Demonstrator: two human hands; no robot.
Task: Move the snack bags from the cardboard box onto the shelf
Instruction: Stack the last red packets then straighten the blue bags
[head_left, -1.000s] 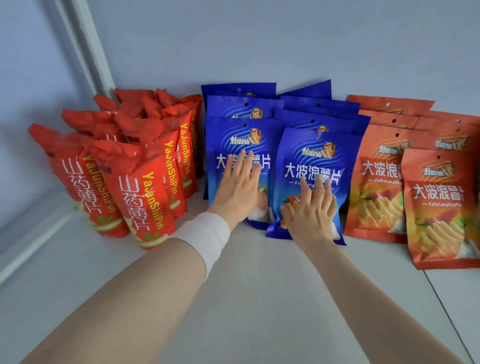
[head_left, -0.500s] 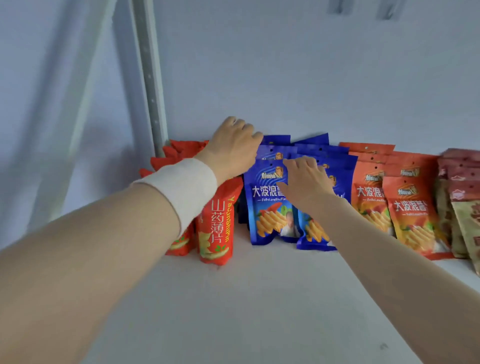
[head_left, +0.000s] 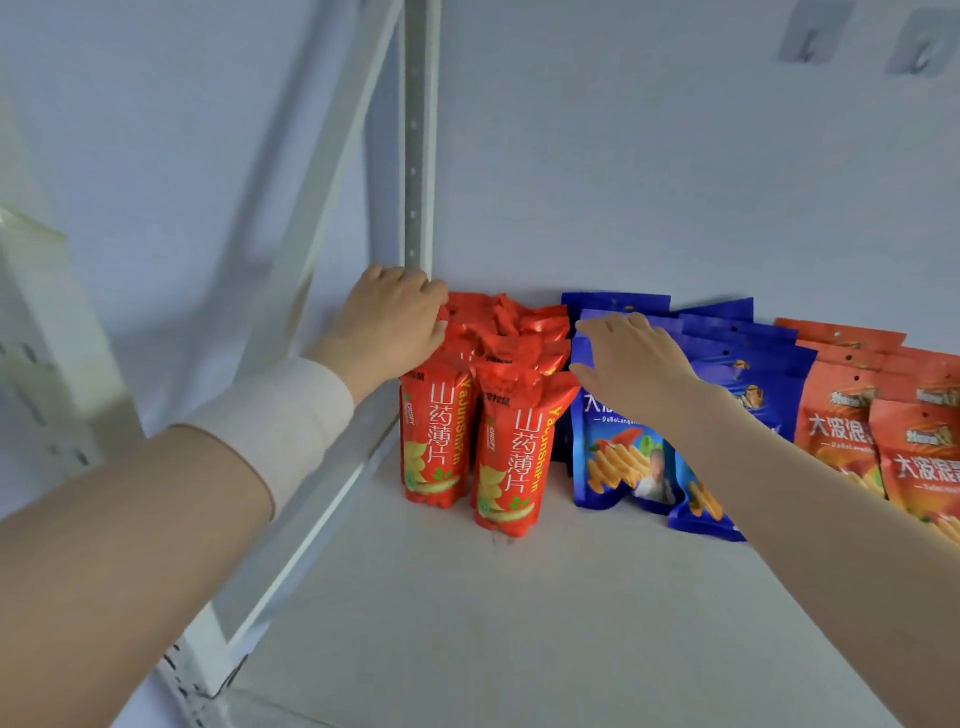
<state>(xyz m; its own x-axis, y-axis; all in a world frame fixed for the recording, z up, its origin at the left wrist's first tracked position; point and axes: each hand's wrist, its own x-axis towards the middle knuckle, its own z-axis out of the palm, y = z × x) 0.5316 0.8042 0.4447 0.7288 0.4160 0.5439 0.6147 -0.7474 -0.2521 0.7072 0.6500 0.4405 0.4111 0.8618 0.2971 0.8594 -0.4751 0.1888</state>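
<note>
The shelf (head_left: 519, 623) is a pale, flat board carrying three groups of snack bags along its back wall. At 9 o'clock of the row stand the red bags (head_left: 506, 447), tall narrow glossy packs with crimped tops, yellow and white lettering and a picture of pale chips low on the front, packed upright in the corner by the white upright post (head_left: 418, 130). The blue bags (head_left: 618, 452) stand at the centre, flat pouches overlapping one behind another and printed with orange wavy crisps. At 3 o'clock lean the orange bags (head_left: 841, 415), of the same flat pattern. The left hand (head_left: 389, 322), its wrist wrapped in a pale band, rests on the red tops, fingers curled, gripping nothing that can be confirmed. The right hand (head_left: 628, 364) lies open, fingers spread, on the blue tops.
</note>
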